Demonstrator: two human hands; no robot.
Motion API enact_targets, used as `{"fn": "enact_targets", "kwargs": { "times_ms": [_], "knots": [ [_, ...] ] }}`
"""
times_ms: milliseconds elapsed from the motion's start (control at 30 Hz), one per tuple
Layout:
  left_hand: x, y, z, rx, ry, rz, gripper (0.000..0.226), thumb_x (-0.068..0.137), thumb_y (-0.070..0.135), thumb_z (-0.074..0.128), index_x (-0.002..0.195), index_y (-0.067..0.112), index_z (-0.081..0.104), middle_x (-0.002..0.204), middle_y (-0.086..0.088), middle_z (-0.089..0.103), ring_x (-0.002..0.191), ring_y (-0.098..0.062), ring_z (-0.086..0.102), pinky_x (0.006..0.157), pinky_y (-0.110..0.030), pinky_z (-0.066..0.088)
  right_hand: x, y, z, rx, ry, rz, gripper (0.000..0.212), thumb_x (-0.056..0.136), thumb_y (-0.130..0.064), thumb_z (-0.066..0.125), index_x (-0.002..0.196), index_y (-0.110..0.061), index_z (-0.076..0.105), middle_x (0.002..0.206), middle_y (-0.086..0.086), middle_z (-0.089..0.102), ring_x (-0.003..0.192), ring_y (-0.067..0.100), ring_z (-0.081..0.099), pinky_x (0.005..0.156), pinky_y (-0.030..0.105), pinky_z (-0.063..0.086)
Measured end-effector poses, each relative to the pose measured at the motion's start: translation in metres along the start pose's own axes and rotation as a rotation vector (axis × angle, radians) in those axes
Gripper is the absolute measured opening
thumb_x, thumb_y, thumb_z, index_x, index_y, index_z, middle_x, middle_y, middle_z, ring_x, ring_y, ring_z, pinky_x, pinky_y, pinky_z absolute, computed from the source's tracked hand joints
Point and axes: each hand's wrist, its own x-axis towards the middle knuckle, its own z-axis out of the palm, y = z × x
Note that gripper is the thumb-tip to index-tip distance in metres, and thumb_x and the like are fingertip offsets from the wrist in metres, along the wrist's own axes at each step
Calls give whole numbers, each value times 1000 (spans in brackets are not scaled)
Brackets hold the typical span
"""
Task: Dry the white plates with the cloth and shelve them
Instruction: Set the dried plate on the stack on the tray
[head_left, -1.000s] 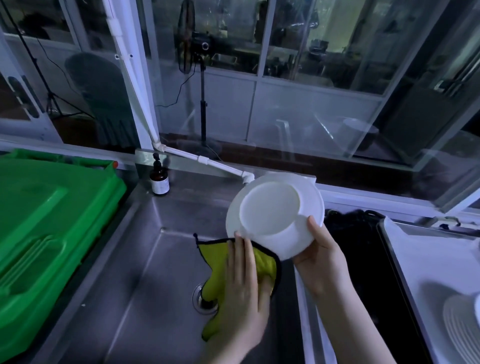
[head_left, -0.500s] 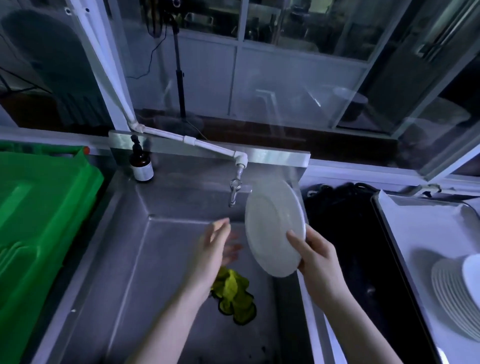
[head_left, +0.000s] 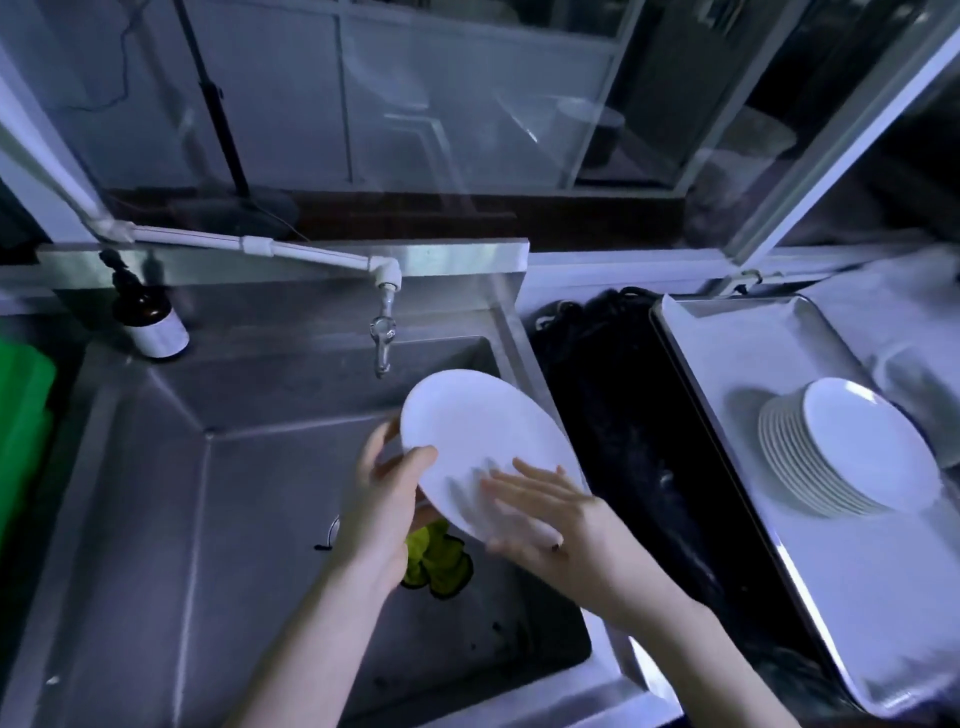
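A white plate (head_left: 475, 434) tilts over the steel sink (head_left: 171, 499). My left hand (head_left: 382, 512) grips its left rim, thumb on the face and fingers behind. My right hand (head_left: 550, 525) lies on the plate's lower right part with its fingers spread flat; it is motion-blurred. The yellow-green cloth (head_left: 441, 561) lies crumpled on the sink floor below the hands, and neither hand touches it. A stack of several white plates (head_left: 841, 452) leans on the metal tray (head_left: 717, 332) at the right.
A tap (head_left: 383, 332) on a white pipe hangs over the sink just behind the plate. A brown bottle (head_left: 148, 317) stands on the sink's back left corner. A green crate (head_left: 21, 415) is at the far left. A black mat (head_left: 618, 415) lies between sink and tray.
The cloth dropped from my left hand into the sink. My left hand then took the plate's left rim, and my right hand shifted from gripping the edge to lying flat on it.
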Motion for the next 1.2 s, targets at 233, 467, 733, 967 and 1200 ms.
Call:
{"fn": "enact_targets", "kwargs": {
  "times_ms": [233,467,733,967,1200],
  "knots": [
    [-35,-11,29,26,-101,10,35,91,12,60,111,40,66,103,13,73,92,-16,69,54,-26,54,-54,61,-36,195,574,526,58,90,-33,71,144,-31,50,133,-9,59,117,12,59,92,24,47],
    [-102,-49,104,207,-280,142,35,92,20,60,108,51,64,110,16,69,103,-15,65,62,-28,54,-147,102,-61,586,772,514,30,83,-12,73,91,-41,76,78,1,72,72,12,62,72,32,50],
    [-171,-121,212,462,-469,165,42,91,7,55,113,40,68,109,17,72,106,-8,65,87,-31,54,-285,168,-121,549,978,583,32,80,-8,67,96,-34,76,71,13,62,61,9,46,62,24,38],
    [-213,-174,293,516,-520,135,38,85,0,63,86,35,78,94,4,77,91,-12,73,80,-27,55,-376,214,-152,508,1116,684,44,79,-12,70,80,-56,70,68,-14,60,70,7,54,75,36,43],
    [-213,-205,357,473,-473,98,26,82,-4,68,90,20,75,88,-2,78,83,-14,74,67,-19,58,-403,258,-175,501,1194,729,36,79,-10,69,80,-47,72,71,-5,50,62,9,47,66,31,38]
  ]
}}
